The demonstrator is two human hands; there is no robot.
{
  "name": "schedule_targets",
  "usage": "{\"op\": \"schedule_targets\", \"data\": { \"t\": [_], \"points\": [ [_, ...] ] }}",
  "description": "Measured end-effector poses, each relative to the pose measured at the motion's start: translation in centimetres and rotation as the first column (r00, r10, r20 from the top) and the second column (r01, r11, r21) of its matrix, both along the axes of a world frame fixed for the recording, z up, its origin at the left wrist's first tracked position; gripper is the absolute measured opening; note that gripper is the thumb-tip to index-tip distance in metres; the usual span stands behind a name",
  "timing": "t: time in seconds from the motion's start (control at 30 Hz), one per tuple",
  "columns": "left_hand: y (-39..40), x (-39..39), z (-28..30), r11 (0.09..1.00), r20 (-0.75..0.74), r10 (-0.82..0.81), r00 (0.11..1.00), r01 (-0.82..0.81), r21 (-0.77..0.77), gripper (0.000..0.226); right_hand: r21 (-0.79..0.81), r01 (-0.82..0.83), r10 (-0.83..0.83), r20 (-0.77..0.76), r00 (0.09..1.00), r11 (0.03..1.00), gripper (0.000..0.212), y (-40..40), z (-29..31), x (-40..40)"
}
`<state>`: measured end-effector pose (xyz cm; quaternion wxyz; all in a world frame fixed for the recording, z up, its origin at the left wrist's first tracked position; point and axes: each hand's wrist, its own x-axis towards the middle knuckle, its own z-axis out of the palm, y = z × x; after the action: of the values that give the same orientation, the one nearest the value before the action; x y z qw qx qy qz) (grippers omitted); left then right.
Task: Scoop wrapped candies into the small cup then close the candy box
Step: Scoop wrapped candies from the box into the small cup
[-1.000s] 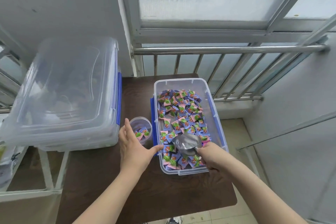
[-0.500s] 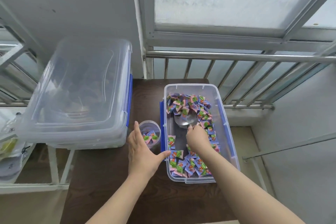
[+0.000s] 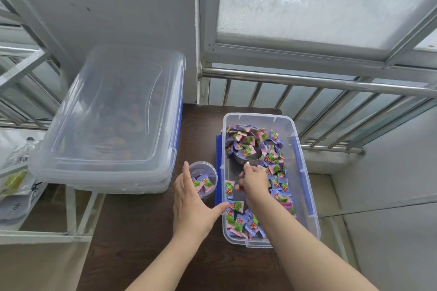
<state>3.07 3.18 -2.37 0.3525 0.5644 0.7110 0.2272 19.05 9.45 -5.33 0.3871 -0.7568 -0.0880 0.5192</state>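
Note:
A clear candy box with blue side clips stands open on the dark table, holding many purple, pink and green wrapped candies. My right hand is inside the box, shut on the handle of a metal scoop whose bowl is pushed into the far heap with a few candies in it. A bare strip of box floor shows behind the scoop. The small clear cup sits just left of the box with a few candies inside. My left hand is spread open beside the cup, thumb against the box wall.
A larger clear lidded box with blue clips rests at the left, partly on the dark table and a white rack. A metal railing and window stand behind. The table's right edge lies just beyond the candy box.
My right hand has pushed the scoop from the near end of the box to the far heap, ploughing a bare strip. The left hand stays by the cup.

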Motion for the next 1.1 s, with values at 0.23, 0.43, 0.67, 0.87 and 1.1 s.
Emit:
{"op": "schedule_targets", "data": {
  "t": [0.23, 0.43, 0.67, 0.87, 1.1],
  "points": [
    [0.1, 0.0, 0.0, 1.000, 0.009, 0.009, 1.000, -0.009, -0.004, 0.142, -0.080, -0.181, 0.196, 0.269, 0.943, 0.980, 0.029, 1.0, -2.1, 1.1],
    [0.2, 0.1, -0.1, 1.000, 0.004, 0.004, 1.000, -0.004, -0.009, 0.142, 0.009, -0.162, 0.156, 0.226, 0.962, 0.987, 0.025, -2.2, -2.3, 1.9],
    [0.1, 0.0, 0.1, 1.000, -0.004, 0.005, 1.000, -0.005, -0.023, 0.143, -0.002, -0.212, 0.209, 0.175, 0.962, 0.977, 0.019, -1.7, -1.9, 2.7],
    [0.1, 0.0, 0.0, 1.000, 0.000, 0.001, 1.000, -0.001, -0.001, 0.142, -0.010, -0.186, 0.186, 0.130, 0.974, 0.982, 0.024, 1.0, -1.2, 2.6],
    [0.5, -0.5, -0.7, 1.000, 0.004, -0.018, 1.000, 0.018, 0.019, 0.129, 0.090, -0.113, 0.120, -0.076, 0.990, 0.989, 0.026, -1.8, -2.1, 2.9]
  ]
}}
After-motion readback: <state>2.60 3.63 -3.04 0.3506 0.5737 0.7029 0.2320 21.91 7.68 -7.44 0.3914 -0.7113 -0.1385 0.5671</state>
